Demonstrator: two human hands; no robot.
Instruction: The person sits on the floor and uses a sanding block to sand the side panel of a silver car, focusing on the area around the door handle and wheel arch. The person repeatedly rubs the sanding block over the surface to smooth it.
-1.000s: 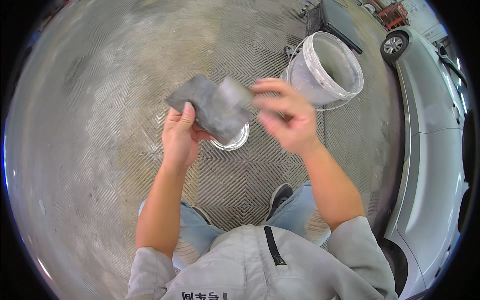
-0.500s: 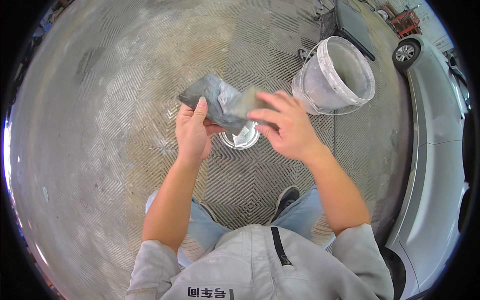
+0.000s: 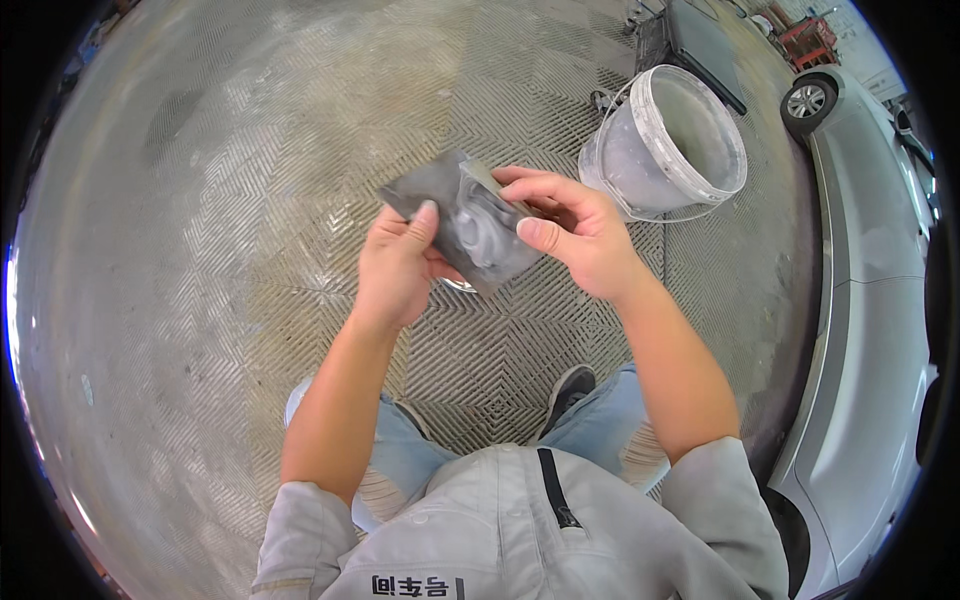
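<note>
- The left hand [image 3: 393,268] is clamped on the near left edge of a dark grey, flat, four-cornered sheet [image 3: 425,187], its thumb pressed flat on top and its fingers underneath.
- The right hand [image 3: 580,235] is partly closed, thumb and curved fingers pinching a thin, flat, greyish spreader-like blade [image 3: 484,177]; the fingers hide much of it.
- The hands are apart from each other, joined only by the things they hold; the blade lies over the sheet's right part.
- The sheet is held tilted above the floor, in front of the body, its surface smooth and smudged.
- Glossy, pale grey paste [image 3: 483,238] lies on it in soft, curling ridges.
- Just below the sheet in the view, a round, shiny metal rim [image 3: 458,285] shows, mostly covered.
- The floor [image 3: 500,375] is ribbed grey tile in nested diamond and zigzag patterns, scuffed with pale dust.
- To the right stands a whitish, translucent plastic bucket [image 3: 622,165], round and smeared, with a thin handle.
</note>
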